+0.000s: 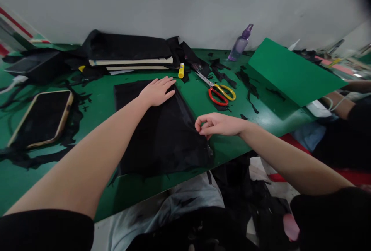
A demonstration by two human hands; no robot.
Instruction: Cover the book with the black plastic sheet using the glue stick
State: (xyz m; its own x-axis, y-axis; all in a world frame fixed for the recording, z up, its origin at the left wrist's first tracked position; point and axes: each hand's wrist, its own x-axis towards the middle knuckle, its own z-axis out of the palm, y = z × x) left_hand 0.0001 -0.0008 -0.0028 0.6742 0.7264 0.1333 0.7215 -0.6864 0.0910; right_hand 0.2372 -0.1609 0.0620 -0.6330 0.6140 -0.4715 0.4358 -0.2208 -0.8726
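— While the left hand (158, 91) presses flat on the black cloth (162, 131) mid-table, is it smoothed?
— Mostly, I'd judge; the right hand (217, 124) pinches its right edge, near edge ragged.

Left hand (158, 91) flat on black fabric (162, 135), covering part beneath. Right hand (217, 124) fingertips curled at fabric edge; actual pinch unclear. Co-worker's arm (337, 104) cut by right edge, partly behind green board (292, 71). Bottle (241, 43) label unreadable.
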